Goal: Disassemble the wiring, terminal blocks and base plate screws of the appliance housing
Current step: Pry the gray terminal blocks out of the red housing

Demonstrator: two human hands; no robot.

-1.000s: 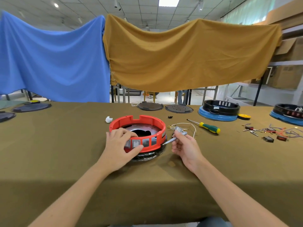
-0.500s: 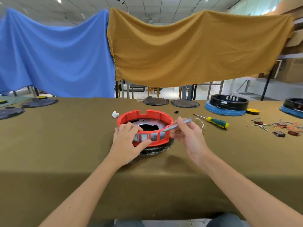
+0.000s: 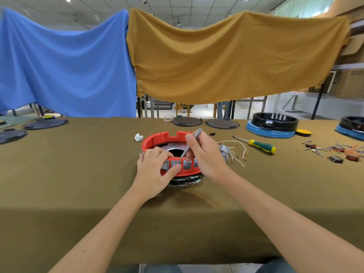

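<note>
A round red appliance housing [image 3: 157,139] sits on a dark metal base plate [image 3: 187,181] at the middle of the table. My left hand [image 3: 155,170] grips its front wall, thumb under a grey switch block [image 3: 175,164] and fingers over the rim. My right hand [image 3: 204,154] pinches a thin grey tool [image 3: 192,142] like a pen. The tool slants down and its tip meets the rim just above that switch. Loose white wires with a grey terminal block [image 3: 224,149] lie just right of the housing.
A green and yellow screwdriver [image 3: 260,145] lies to the right, with small parts and coloured wires [image 3: 332,152] beyond it. Black and blue housings [image 3: 273,125] and dark round plates [image 3: 187,121] stand at the back. A white bit [image 3: 138,137] lies left of the housing.
My right hand has moved from the housing's right side to above its front rim and turned the grey tool tip-down onto the switch. My left hand stayed on the front wall.
</note>
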